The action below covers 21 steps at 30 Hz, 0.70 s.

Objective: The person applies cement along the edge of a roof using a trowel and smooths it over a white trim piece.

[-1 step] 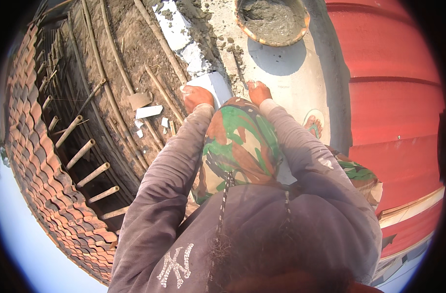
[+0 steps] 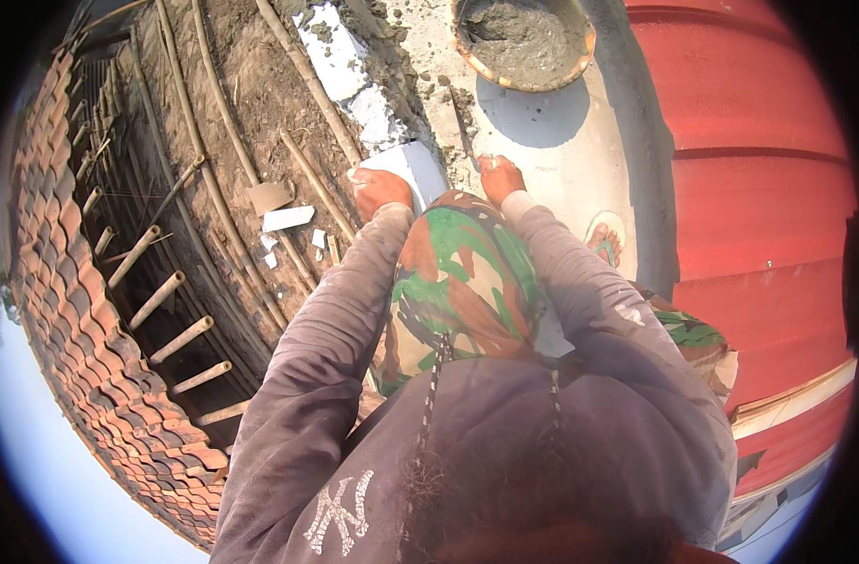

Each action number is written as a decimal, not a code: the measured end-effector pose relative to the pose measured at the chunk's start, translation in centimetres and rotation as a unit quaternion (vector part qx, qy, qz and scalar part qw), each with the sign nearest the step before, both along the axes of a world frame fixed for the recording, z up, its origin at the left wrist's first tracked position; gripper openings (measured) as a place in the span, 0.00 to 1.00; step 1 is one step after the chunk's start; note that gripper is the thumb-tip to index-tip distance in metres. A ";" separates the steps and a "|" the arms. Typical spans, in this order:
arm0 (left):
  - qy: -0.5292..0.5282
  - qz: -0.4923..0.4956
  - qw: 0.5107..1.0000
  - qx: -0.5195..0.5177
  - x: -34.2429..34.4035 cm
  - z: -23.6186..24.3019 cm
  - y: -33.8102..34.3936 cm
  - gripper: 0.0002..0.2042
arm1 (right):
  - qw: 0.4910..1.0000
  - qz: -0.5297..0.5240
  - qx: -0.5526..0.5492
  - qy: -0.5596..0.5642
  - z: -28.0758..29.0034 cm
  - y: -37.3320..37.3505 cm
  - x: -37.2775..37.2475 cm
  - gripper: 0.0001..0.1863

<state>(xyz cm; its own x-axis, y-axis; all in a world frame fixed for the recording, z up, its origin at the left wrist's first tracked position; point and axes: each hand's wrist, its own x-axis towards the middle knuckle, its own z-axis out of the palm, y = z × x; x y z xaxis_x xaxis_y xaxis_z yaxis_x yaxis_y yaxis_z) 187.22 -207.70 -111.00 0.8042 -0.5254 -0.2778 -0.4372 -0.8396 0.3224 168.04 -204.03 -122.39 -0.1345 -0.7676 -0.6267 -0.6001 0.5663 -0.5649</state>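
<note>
My left hand [image 2: 382,190] is curled over the outer edge of a white lightweight block [image 2: 412,167], fingers partly hidden. This block continues a row of white blocks [image 2: 337,58] running away from me along the wall. Just to the right, my right hand [image 2: 500,179] is closed round the handle end of a trowel [image 2: 451,120]. Its narrow grey blade points away from me and lies against the mortar-smeared strip beside the blocks. My raised knee in camouflage trousers [image 2: 467,273] hides the near end of the block.
A round bucket [image 2: 584,58] of wet grey mortar stands on the pale concrete ledge, beyond my right hand. My sandalled foot [image 2: 606,242] rests there too. Red metal roofing [image 2: 758,207] lies right. Bamboo poles [image 2: 218,103], white block offcuts [image 2: 288,218] and a tiled roof [image 2: 100,348] lie left.
</note>
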 end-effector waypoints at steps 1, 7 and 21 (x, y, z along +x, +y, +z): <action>-0.006 -0.002 1.000 -0.006 0.0 -0.3 0.0 0.33 | 0.998 0.010 -0.050 0.039 0.1 -0.7 -0.1 0.32; 0.018 -0.001 1.000 -0.001 1.0 -2.1 0.1 0.32 | 0.975 -0.056 0.115 -0.181 1.5 -12.0 0.8 0.34; -0.039 -0.069 0.997 -0.013 1.1 -2.9 1.6 0.30 | 0.986 0.107 -0.089 -0.090 1.9 -12.7 2.3 0.33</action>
<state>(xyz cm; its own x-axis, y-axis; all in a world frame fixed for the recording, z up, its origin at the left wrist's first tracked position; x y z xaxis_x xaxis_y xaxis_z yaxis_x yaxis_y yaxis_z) 188.35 -206.07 -113.93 0.7425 -0.6389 -0.2012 -0.5729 -0.7614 0.3033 170.33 -216.75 -120.54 0.1444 -0.8663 -0.4783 -0.5762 0.3194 -0.7524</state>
